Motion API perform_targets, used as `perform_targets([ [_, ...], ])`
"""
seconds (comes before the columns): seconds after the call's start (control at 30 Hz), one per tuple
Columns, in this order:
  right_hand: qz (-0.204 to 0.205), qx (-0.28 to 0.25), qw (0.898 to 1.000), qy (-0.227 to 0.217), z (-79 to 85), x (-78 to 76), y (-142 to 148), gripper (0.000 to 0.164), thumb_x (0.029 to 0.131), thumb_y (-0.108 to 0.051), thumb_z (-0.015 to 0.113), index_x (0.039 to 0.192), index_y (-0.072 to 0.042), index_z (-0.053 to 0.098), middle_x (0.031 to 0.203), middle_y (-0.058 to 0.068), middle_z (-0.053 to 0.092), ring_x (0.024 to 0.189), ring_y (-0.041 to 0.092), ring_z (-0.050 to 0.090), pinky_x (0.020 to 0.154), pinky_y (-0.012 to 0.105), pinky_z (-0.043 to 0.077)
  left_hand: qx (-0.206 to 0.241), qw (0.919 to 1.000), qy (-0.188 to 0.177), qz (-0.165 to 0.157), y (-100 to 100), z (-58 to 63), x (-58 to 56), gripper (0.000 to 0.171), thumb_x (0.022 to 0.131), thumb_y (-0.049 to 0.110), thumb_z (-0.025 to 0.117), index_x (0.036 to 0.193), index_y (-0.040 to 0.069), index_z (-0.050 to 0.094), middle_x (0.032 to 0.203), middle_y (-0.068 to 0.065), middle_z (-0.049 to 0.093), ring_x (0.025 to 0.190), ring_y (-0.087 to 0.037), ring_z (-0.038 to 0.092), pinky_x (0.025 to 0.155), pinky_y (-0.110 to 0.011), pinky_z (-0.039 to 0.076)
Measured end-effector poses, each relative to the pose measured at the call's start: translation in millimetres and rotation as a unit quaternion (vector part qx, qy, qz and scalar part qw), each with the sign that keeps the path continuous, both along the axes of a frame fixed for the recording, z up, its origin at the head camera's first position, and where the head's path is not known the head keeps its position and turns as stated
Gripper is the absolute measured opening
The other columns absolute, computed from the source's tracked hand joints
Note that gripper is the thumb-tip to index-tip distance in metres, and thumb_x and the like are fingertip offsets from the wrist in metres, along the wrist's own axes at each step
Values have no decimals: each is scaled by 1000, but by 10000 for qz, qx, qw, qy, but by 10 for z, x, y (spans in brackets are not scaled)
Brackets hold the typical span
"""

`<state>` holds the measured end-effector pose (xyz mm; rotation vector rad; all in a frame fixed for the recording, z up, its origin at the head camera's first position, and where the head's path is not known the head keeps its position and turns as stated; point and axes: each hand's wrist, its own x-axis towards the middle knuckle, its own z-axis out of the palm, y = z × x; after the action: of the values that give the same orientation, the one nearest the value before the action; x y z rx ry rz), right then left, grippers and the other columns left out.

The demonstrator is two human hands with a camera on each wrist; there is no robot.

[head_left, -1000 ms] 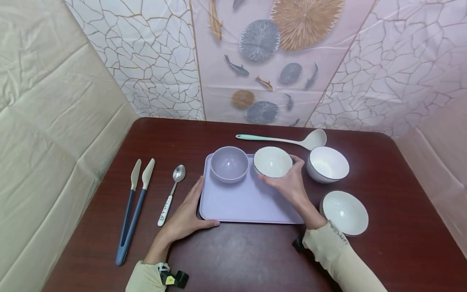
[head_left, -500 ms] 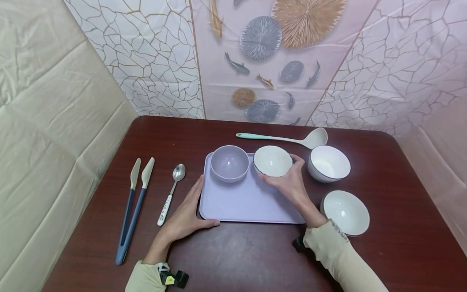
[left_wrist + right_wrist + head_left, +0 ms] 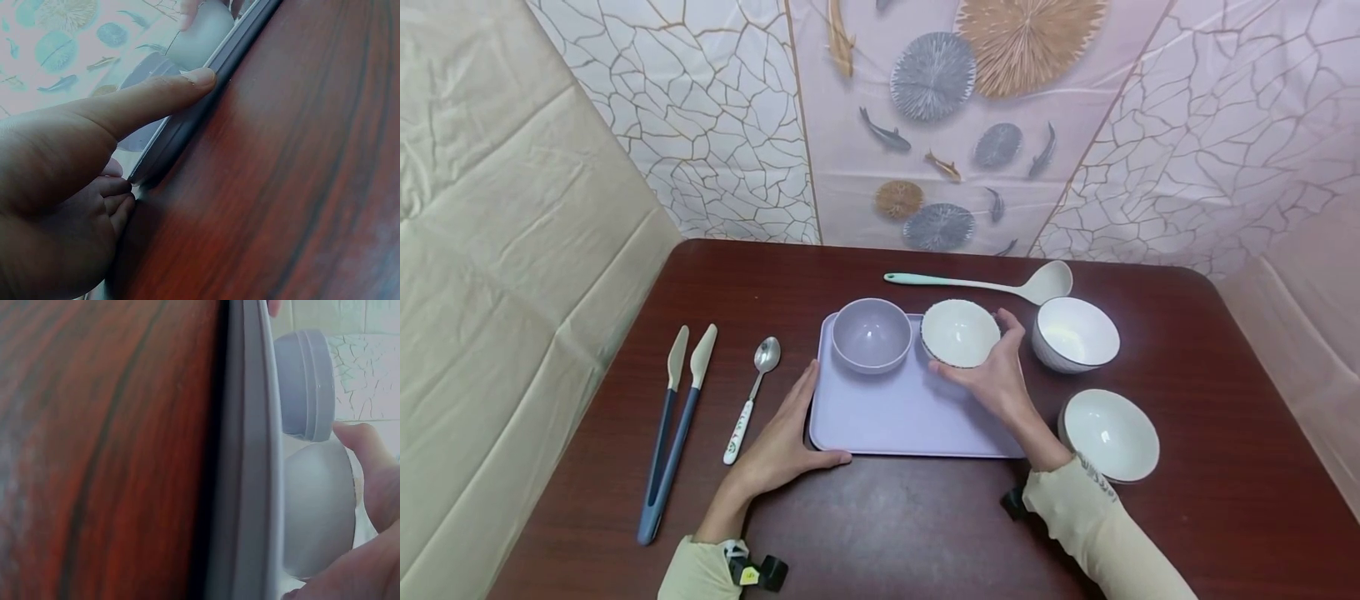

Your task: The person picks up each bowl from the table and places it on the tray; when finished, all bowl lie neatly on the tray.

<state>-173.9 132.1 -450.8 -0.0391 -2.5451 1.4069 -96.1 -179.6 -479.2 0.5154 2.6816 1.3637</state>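
In the head view, my right hand holds a white bowl with a dark-edged rim over the right back part of a lilac tray. The thumb is at the bowl's near side, the fingers at its right. The right wrist view shows this bowl upright, its base close to the tray. My left hand rests at the tray's front left corner, fingers straight along the left side and thumb along the front edge. A lilac bowl sits on the tray's back left.
Two more white bowls stand right of the tray on the dark wooden table. Behind it lies a ladle with a mint handle. To the left lie a spoon and blue-handled tongs.
The white bowl has tipped slightly toward level, and my right fingers have shifted a little up beside its rim. My left hand and the tray stay in place.
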Motion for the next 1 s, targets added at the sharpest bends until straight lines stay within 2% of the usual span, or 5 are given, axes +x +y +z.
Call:
perform_targets([
  [0.17,105,36,9994,327,79,69,14,118,61,-27,95,145,0,17,148,20,28,138,32,30,111,44,25,3,10000,16,16,12,-5,13,127,68,43,90,159,14,4,163,-7,5,147,-21,7,111,-54,22],
  [0.37,743,35,9958,531,439,361,195,93,75,-20,88,143,-2,28,143,15,43,137,31,35,112,43,26,-8,10000,25,13,23,-11,21,127,69,44,89,159,14,5,163,-8,5,147,-22,7,111,-54,22],
  [0.63,2029,1019,9719,623,787,850,887,54,81,-12,82,129,-17,57,125,-3,62,116,14,56,97,17,37,-35,10000,39,3,29,1,13,128,68,44,90,159,14,4,163,-7,5,147,-20,6,112,-52,21],
  [0.8,2626,1109,9569,560,790,1144,1331,55,79,0,81,128,-14,60,119,-1,64,110,14,57,89,15,40,-29,10000,9,9,27,6,8,128,68,43,90,159,15,4,164,-6,5,147,-19,7,112,-52,21],
  [1.0,2718,572,9569,842,736,1334,1640,83,63,19,82,137,7,47,135,22,52,129,22,44,100,18,33,-63,9999,-73,30,22,7,16,127,69,44,88,159,17,3,164,-4,4,147,-17,6,112,-51,21],
])
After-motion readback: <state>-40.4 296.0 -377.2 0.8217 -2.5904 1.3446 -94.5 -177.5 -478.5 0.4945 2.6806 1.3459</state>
